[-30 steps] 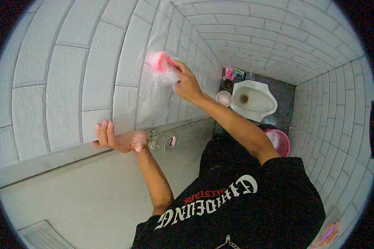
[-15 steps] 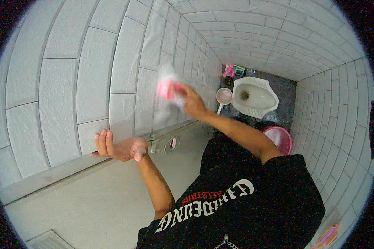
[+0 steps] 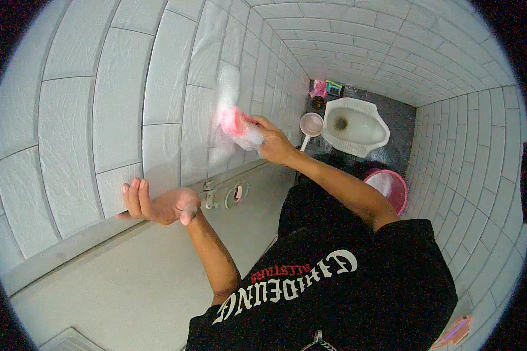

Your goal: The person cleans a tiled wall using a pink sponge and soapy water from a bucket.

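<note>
While the pink bucket (image 3: pixel 399 196) on the floor has white suds in it, the dipper (image 3: pixel 303 124) next to the toilet sits upright, handle toward the person; can't tell what's in it, inside just reads pale. Squat toilet (image 3: pixel 364 127): white bowl, brownish patch at the drain hole. Pink item (image 3: pixel 318 89) and a green-and-dark pack (image 3: pixel 334 89) in the corner behind, contents not readable.

Right hand (image 3: pixel 275 142): closed around the pink brush (image 3: pixel 233 121), narrow grip, fingers wrapped on the handle side. Brush is up against the tiled wall (image 3: pixel 161 146), left of the toilet, thick foam (image 3: pixel 228 85) above it and more suds below, some on the hand. Right arm stretches out across the body, wrist roughly in line with the forearm.

Left hand (image 3: pixel 164 205): holds nothing visible, grip wide, fingers up near the tile, thumb sticking out apart from them. It rests by the frame strip (image 3: pixel 70 253) between tile and door (image 3: pixel 117 286). Left elbow bent, wrist cocked back, latch (image 3: pixel 209 197) just beside it.
</note>
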Available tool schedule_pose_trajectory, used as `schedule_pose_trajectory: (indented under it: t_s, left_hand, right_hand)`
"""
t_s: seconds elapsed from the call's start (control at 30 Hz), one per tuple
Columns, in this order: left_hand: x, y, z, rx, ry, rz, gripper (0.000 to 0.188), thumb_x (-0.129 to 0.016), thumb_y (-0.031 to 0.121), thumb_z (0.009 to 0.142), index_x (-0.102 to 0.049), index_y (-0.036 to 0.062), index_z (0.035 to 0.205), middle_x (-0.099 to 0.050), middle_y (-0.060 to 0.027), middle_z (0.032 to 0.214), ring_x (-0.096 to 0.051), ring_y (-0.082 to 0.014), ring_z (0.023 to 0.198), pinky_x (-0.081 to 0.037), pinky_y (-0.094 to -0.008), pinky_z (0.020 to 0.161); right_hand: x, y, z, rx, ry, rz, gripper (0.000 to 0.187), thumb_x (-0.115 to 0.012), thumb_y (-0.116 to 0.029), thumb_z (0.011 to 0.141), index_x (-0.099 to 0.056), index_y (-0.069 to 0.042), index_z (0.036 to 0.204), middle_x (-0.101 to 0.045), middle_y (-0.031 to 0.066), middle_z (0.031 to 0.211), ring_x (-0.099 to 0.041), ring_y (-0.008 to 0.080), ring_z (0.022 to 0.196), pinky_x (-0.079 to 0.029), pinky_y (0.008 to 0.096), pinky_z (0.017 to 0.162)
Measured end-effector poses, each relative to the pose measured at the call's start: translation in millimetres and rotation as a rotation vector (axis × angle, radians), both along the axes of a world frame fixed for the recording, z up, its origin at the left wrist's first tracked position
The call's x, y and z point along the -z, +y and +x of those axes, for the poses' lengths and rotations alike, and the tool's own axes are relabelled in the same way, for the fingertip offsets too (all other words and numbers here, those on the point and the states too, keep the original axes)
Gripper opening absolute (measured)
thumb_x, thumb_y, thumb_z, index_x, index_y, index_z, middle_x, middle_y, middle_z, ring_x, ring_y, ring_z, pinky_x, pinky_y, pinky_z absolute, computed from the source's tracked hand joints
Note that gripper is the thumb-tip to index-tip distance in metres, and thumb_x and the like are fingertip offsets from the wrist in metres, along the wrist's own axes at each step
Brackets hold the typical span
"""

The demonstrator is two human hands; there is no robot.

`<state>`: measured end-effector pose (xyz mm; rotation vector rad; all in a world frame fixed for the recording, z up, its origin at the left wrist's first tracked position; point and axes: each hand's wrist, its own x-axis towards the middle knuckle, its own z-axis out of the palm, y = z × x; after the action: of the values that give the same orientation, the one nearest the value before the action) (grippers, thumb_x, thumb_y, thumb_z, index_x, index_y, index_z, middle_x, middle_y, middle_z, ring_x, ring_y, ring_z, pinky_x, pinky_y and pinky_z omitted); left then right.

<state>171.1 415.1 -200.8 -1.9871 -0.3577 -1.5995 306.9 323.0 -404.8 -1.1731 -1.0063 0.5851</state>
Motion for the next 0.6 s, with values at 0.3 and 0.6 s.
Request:
schedule_pose_trajectory:
  t_s: [0.3, 0.6]
  left_hand:
    - [0, 1, 0, -0.018, -0.022, 0.026, 0.084, -0.002, 0.063, 0.093, -0.061, 0.0021, 0.097, -0.063, -0.0134, 0.096, -0.057, -0.0287, 0.108, -0.008, -0.0493, 0.117]
    - [0, 0, 1, -0.039, -0.008, 0.032, 0.086, -0.003, 0.066, 0.092, -0.062, 0.0023, 0.095, -0.064, -0.0127, 0.096, -0.058, -0.0279, 0.105, -0.007, -0.0483, 0.118]
  right_hand:
    - [-9, -24, -44, 0.178, -0.471, 0.117, 0.039, -0.069, -0.016, 0.077, -0.065, -0.021, 0.116, -0.059, 0.0095, 0.109, -0.058, 0.0301, 0.095, -0.048, 0.0407, 0.083]
    - [0, 53, 25, 0.455, -0.248, 0.049, 0.057, -0.054, 0.005, 0.075, -0.057, -0.015, 0.128, -0.056, 0.0136, 0.119, -0.056, 0.0324, 0.109, -0.045, 0.0391, 0.095]
